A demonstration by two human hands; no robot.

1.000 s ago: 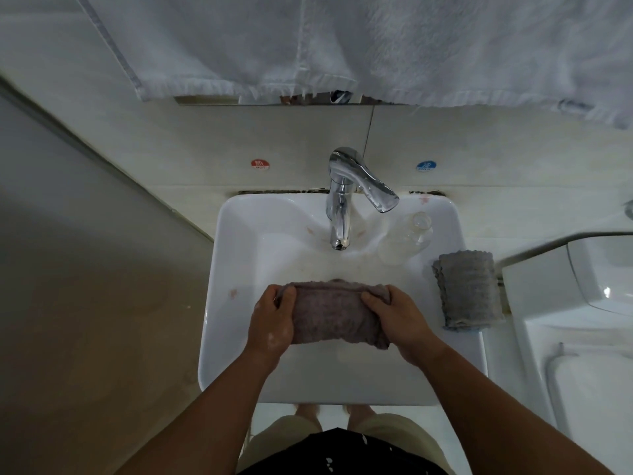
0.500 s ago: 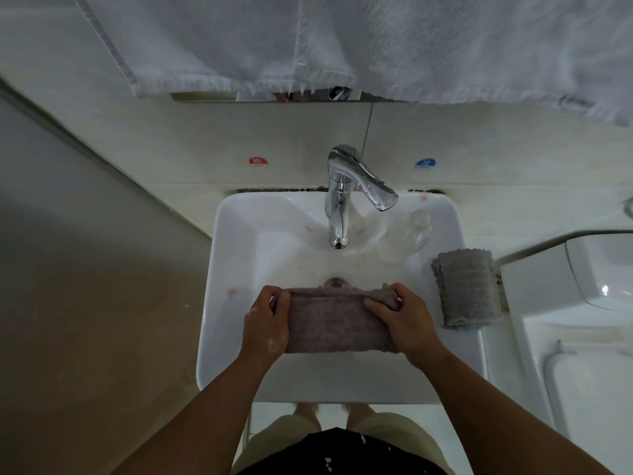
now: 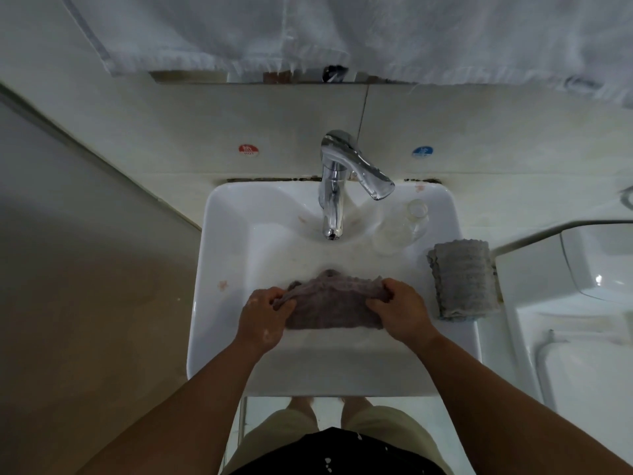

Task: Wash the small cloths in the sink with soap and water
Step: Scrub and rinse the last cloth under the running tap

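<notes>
A wet brownish-grey cloth [image 3: 330, 305] is stretched across the middle of the white sink [image 3: 219, 269]. My left hand [image 3: 265, 315] grips its left end, with soap suds on the back of the hand. My right hand [image 3: 399, 310] grips the right end, fingers curled over the top edge. A second grey cloth [image 3: 462, 279] lies folded on the sink's right rim, apart from both hands. The chrome tap [image 3: 337, 186] stands at the back of the basin; no water stream is visible from its spout.
A clear glass bottle [image 3: 402, 228] lies on the rim right of the tap. A white towel [image 3: 342, 32] hangs above against the wall. A white toilet tank [image 3: 582, 303] stands close on the right. A wall [image 3: 85, 269] closes the left side.
Both hands have shifted their hold on the cloth and bunched its top edge upward. The cloth sits slightly farther back in the basin and covers the drain.
</notes>
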